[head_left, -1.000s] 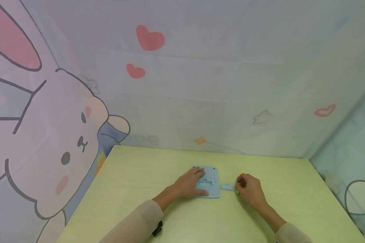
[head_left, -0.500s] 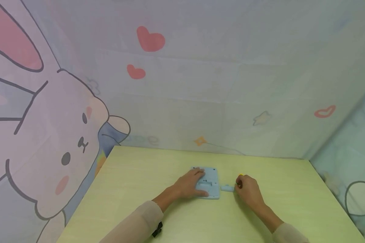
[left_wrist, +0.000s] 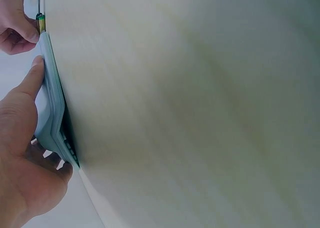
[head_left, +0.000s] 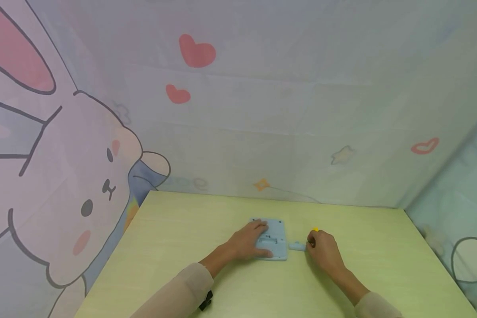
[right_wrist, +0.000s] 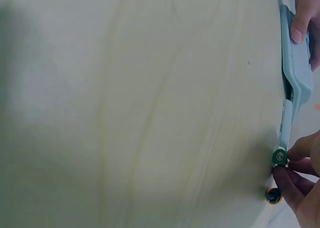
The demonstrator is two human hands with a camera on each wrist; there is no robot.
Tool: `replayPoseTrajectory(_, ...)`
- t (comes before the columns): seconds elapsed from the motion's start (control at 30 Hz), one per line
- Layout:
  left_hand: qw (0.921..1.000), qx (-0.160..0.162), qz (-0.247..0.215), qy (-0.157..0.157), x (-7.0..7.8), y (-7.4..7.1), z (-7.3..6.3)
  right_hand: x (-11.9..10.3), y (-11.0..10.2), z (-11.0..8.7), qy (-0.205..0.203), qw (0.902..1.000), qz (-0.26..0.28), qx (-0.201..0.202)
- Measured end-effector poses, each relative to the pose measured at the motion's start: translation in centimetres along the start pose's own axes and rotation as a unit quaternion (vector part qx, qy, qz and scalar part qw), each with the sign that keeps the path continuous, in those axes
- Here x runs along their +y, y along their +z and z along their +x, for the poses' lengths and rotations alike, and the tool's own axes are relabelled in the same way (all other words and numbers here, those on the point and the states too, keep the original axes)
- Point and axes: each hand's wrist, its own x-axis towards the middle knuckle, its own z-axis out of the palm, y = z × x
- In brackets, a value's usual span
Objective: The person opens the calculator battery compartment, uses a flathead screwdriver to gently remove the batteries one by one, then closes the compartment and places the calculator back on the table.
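Lt. yellow-green table (head_left: pixel 175 234) w/ faint wood grain, far edge right by back wall (head_left: pixel 278 115). Wall = pale grey-lilac cloth, creased, w/ 2 pinkish-red hearts (head_left: pixel 196 51) L of ctr., outlined heart (head_left: pixel 424 145) at R, faint star (head_left: pixel 342 154), sm. orange sparkle (head_left: pixel 262 184) low down. Big cartoon rabbit (head_left: pixel 69 172) fills L side. R wall (head_left: pixel 461 207) pale blue-green. Soft light, approx. even.

We can read no text, the lettering (head_left: pixel 187 182) on the backdrop (head_left: pixel 282 110) above the table (head_left: pixel 183 229) being too faint.
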Motion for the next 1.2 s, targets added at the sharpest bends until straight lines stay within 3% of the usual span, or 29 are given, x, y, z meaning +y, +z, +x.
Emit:
replayPoseTrajectory(0.4, 1.0, -0.002, 0.004, -0.001, 0.3, -0.2, 0.0, 0.0, -0.2, -0.2, -0.014, 0.9997, 0.007, 0.019)
replayPoseTrajectory(0.67, 1.0, -0.004, 0.004, -0.003, 0.3, -0.2, 0.0, 0.0, -0.9, -0.2, -0.006, 0.9995, 0.028, 0.01)
replayPoseTrajectory(1.2, 1.0, -0.002, 0.001, -0.001, 0.0, 0.1, 0.2, 0.0, -1.3, -0.6, -0.037, 0.9968, 0.07, -0.009)
